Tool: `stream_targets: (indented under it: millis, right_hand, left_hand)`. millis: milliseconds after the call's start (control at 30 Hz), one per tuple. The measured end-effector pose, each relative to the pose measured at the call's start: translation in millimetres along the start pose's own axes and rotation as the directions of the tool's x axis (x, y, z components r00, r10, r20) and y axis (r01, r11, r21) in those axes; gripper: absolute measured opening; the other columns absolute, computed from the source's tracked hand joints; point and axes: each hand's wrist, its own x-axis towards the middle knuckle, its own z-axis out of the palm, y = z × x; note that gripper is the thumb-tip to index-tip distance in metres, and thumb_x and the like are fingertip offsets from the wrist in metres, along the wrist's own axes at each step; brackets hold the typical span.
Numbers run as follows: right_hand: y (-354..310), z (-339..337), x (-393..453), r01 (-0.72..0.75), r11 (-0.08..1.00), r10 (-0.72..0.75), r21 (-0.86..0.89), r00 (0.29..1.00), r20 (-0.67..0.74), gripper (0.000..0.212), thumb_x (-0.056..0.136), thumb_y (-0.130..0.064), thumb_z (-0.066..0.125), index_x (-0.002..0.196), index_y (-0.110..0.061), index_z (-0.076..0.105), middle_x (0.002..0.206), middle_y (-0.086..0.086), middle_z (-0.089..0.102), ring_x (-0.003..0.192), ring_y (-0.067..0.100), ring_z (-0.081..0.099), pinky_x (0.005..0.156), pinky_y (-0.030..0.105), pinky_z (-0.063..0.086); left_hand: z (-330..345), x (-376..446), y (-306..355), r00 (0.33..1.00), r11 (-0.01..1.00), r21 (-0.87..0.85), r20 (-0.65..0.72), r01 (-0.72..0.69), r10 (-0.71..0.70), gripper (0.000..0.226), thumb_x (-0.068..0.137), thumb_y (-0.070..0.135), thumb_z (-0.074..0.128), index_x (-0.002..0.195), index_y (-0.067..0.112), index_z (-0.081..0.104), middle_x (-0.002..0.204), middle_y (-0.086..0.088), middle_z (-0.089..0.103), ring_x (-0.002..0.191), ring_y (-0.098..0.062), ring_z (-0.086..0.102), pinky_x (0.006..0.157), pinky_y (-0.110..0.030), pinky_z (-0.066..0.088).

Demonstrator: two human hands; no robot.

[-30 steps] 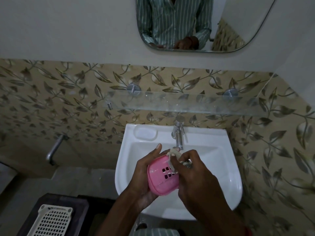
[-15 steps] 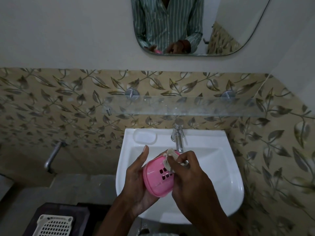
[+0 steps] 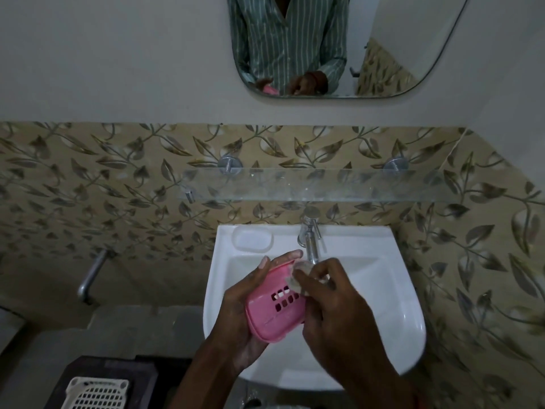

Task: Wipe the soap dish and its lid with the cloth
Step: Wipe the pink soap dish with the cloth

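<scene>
Right over the sink (image 3: 392, 293), the person has the pink dish (image 3: 272, 312) cradled in the left hand (image 3: 236, 314), fingers curled up behind its far end and the palm under its left side, so it sits tilted with the slotted face turned toward the right hand (image 3: 333, 314). Its long axis runs from near the left wrist up and away toward the tap (image 3: 309, 234), and that is what the wiping stroke depends on: the far end of the dish is where the two hands meet. The right hand is bunched around a small pale cloth (image 3: 298, 277), pinching it and pressing it against the far rim of the dish, just above the slots. So the dish lies between the hands, held by the left and touched through the cloth by the right. I'd judge the right hand is the working one and would need to draw the cloth down along that long axis toward the near end, while the left only steadies. Below the left forearm, well apart from the hands, a white slotted piece (image 3: 97, 394) rests on a dark stand; whether it is the lid I cannot tell.
</scene>
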Motion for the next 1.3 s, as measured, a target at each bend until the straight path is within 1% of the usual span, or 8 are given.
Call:
stream_targets:
  millis: [133,300,467,600,767,900,1100,1300]
  right_hand:
    - [-34,4,-16,0.141,0.986,-0.147,0.085,0.986,0.072,0.038,0.088,-0.028,0.049,0.122,-0.032,0.064,0.114,-0.007,0.055,0.087,0.011,0.064,0.081,0.019,0.058]
    - [0,-3,6,-0.03,0.999,0.031,0.014,0.995,-0.091,0.035,0.089,-0.02,0.049,0.119,-0.026,0.065,0.111,-0.006,0.05,0.079,0.008,0.063,0.066,0.017,0.059]
    - [-28,5,-11,0.096,0.995,-0.097,0.027,0.995,0.034,0.035,0.09,-0.026,0.046,0.118,-0.026,0.067,0.112,-0.003,0.056,0.084,0.011,0.065,0.073,0.019,0.059]
    - [-3,-1,2,-0.008,1.0,0.01,0.029,0.998,-0.061,0.027,0.092,-0.017,0.06,0.119,-0.021,0.067,0.107,-0.009,0.052,0.079,-0.003,0.056,0.072,0.0,0.046]
    - [-32,7,-8,0.131,0.991,-0.132,0.035,0.991,0.017,0.028,0.083,-0.016,0.069,0.111,-0.02,0.07,0.107,-0.006,0.063,0.084,0.007,0.065,0.076,0.016,0.058]
    - [-5,-4,6,0.001,1.0,0.0,0.016,0.997,-0.075,0.023,0.091,-0.014,0.064,0.113,-0.019,0.07,0.103,-0.009,0.059,0.079,-0.001,0.059,0.071,0.003,0.048]
    - [-41,10,-11,0.194,0.98,-0.195,0.04,0.981,0.012,0.034,0.079,-0.012,0.073,0.112,-0.019,0.067,0.106,-0.005,0.065,0.085,0.012,0.068,0.073,0.029,0.062]
    - [-19,-2,3,0.044,0.998,-0.046,-0.053,0.998,-0.046,0.026,0.085,-0.013,0.068,0.111,-0.018,0.069,0.11,-0.003,0.065,0.085,0.013,0.068,0.072,0.02,0.058]
  left_hand:
    - [2,2,2,0.998,0.998,-0.02,-0.008,0.063,-0.063,0.085,0.081,0.053,0.075,0.147,0.007,0.049,0.159,-0.038,0.023,0.148,-0.053,0.021,0.125,-0.059,0.013]
    - [0,3,3,0.999,0.999,0.031,0.032,0.01,-0.011,0.092,0.069,0.061,0.08,0.143,0.013,0.055,0.149,-0.026,0.051,0.128,-0.041,0.054,0.107,-0.052,0.046]
    - [-3,4,6,0.998,0.997,0.044,0.003,0.057,-0.058,0.09,0.077,0.064,0.072,0.148,0.013,0.049,0.156,-0.034,0.035,0.144,-0.052,0.031,0.121,-0.062,0.015]
    - [-4,3,5,0.999,0.995,0.095,0.042,-0.005,0.001,0.093,0.071,0.063,0.078,0.145,0.013,0.053,0.15,-0.026,0.049,0.128,-0.042,0.054,0.108,-0.053,0.045]
    - [-5,7,3,0.998,0.997,0.067,0.049,0.045,-0.048,0.092,0.075,0.063,0.074,0.147,0.012,0.049,0.154,-0.038,0.034,0.146,-0.058,0.022,0.122,-0.066,0.014]
    - [-9,4,5,0.997,0.992,0.125,0.072,-0.02,0.011,0.094,0.066,0.066,0.08,0.142,0.015,0.057,0.146,-0.026,0.054,0.129,-0.045,0.055,0.109,-0.058,0.042]
    - [-4,9,1,0.997,0.996,0.067,0.05,0.051,-0.054,0.09,0.082,0.07,0.062,0.15,0.012,0.046,0.128,-0.032,0.061,0.116,-0.043,0.062,0.109,-0.052,0.045]
    - [-4,15,2,0.996,0.997,0.067,0.067,0.049,-0.053,0.103,0.067,0.08,0.068,0.145,0.014,0.054,0.149,-0.028,0.049,0.135,-0.044,0.049,0.114,-0.058,0.038]
